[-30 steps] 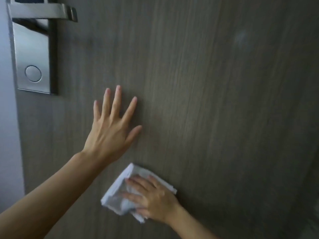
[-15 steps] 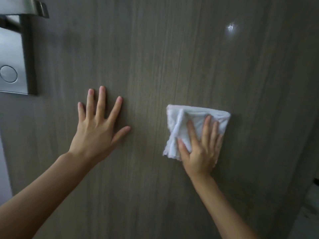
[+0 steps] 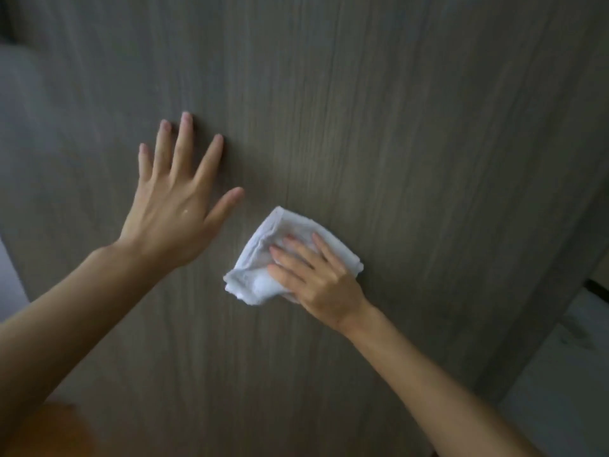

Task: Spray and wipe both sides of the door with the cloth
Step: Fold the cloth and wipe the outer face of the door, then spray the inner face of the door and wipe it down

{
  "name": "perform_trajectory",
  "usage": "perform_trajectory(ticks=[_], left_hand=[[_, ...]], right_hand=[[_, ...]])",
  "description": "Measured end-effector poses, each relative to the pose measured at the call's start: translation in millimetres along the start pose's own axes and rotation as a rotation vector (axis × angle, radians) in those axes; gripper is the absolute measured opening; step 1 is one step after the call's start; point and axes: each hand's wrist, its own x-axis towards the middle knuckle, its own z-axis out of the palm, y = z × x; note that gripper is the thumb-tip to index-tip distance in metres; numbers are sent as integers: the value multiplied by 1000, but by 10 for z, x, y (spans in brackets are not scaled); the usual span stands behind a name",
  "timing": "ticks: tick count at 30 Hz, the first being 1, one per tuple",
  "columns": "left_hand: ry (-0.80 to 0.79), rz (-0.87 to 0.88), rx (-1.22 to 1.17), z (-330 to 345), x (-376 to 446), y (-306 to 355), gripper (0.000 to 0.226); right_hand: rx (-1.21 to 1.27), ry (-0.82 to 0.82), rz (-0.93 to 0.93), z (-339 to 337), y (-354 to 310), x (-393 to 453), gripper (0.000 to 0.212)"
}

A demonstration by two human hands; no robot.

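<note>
Both hands lie on the door [image 3: 395,127]. My left hand [image 3: 174,206] rests flat, grip released. My right hand [image 3: 316,275] presses the white cloth [image 3: 260,278] with straight fingers.

cloth [image 3: 260,258] on door [image 3: 395,127], right of left hand [image 3: 171,222]

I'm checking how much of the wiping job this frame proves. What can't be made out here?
- Head view: door top, bottom and handle side cut off by the frame; no spray bottle in view.
- Other side of the door: hidden by the door itself.
- Cloth: partly covered by the right hand.
- Left hand palm: faces the door.
- Wetness or dirt: too blurred.
</note>
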Motion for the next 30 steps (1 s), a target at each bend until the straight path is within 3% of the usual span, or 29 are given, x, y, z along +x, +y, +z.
perform_trajectory(ticks=[5,12,14,18,21,26,30], left_hand=[[-169,11,-198,643,-1309,58,69],[-328,-152,-429,1040,-2696,107,73],[-472,-115,-451,1149,-3123,87,76],[-916,-79,-477,1269,-4178,10,85],[-1142,-141,-471,1260,-5002,-38,91],[-1211,-383,-553,1383,-5869,55,123],[-1154,-496,-667,1571,-6089,249,120]], right_hand=[[153,115,177,-178,-483,-370,22],[436,-151,407,-302,-1535,-1342,32],[506,-246,447,-338,-1750,-1565,34],[584,-430,515,-408,-2126,-2033,37],[633,-549,533,-453,-2421,-2370,38],[752,-756,611,-512,-2824,-2661,41],[805,-911,614,-556,-3022,-2793,43]])
